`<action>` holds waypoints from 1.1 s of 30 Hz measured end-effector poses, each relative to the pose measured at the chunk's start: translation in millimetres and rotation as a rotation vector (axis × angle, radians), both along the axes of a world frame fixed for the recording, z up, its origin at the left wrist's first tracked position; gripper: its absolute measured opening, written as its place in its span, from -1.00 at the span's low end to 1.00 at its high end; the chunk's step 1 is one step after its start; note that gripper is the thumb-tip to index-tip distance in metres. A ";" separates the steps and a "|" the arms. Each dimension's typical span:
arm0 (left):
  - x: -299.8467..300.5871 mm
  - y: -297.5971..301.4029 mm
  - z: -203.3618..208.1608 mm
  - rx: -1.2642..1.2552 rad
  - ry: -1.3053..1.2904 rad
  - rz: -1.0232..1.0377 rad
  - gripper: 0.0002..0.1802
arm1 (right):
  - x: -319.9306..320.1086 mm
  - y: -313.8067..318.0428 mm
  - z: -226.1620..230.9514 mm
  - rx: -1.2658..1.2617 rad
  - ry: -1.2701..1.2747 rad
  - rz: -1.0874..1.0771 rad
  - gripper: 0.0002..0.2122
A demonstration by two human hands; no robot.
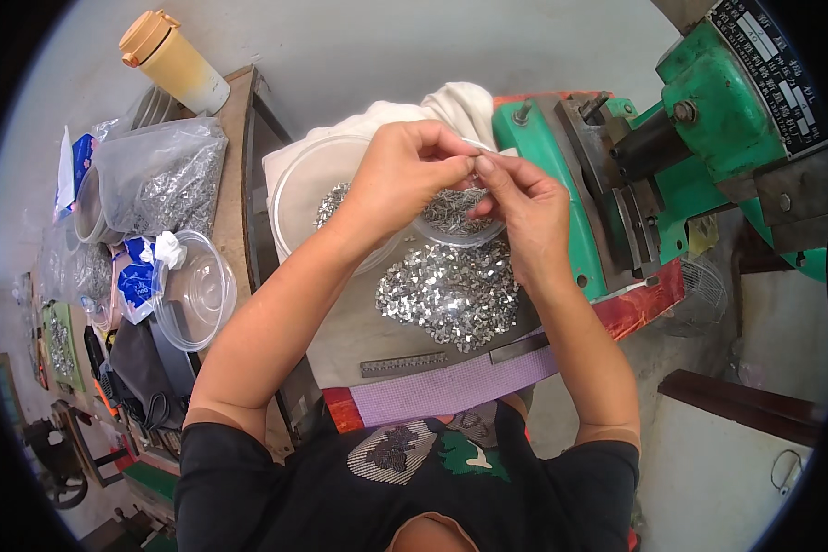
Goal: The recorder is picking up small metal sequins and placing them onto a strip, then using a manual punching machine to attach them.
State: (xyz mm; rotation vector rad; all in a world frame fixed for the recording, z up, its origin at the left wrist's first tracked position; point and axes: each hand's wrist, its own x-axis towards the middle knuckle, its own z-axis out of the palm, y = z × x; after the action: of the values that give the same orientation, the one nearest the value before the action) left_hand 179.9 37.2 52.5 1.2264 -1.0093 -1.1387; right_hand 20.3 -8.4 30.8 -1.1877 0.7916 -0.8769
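Observation:
My left hand [397,179] and my right hand [532,213] meet at the fingertips, both pinched. Whatever sits between them is too small to make out. Beneath the fingers stands a small clear round tub [462,241] holding thin silvery metal pieces [455,212]. A heap of small flat shiny metal pieces [449,293] lies on the worktop just nearer to me. Left of it, a larger clear round tub [285,216] with more metal bits is partly hidden by my left hand and forearm.
To the right stands a green machine press [722,110] with a green base [561,184]. A steel ruler [403,364] and lilac cloth [451,391] line the near edge. The left-hand bench carries a bag of metal parts [170,184], an empty clear tub [193,299] and a yellow bottle [179,69].

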 end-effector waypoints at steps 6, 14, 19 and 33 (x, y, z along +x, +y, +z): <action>1.2 4.4 3.0 -0.005 -0.063 -0.025 -0.89 | 1.6 -7.6 -0.4 0.181 -0.092 0.012 -0.82; 2.8 3.8 -1.7 -0.069 -0.212 -0.007 -0.93 | 1.0 -7.6 1.1 0.090 -0.049 0.001 -0.79; 1.0 9.6 -7.0 -0.092 -0.409 0.046 -0.92 | -0.7 -10.0 -0.4 0.113 -0.019 0.038 -0.82; -2.9 104.2 5.5 -0.387 -0.892 0.101 -0.81 | -32.2 53.8 4.0 -0.067 0.209 0.247 -0.88</action>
State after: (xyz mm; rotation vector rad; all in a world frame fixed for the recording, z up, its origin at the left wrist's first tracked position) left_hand 177.0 141.4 58.0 1.4544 -1.7014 -0.2410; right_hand -11.9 45.5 34.8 -1.4191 0.7668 -0.5864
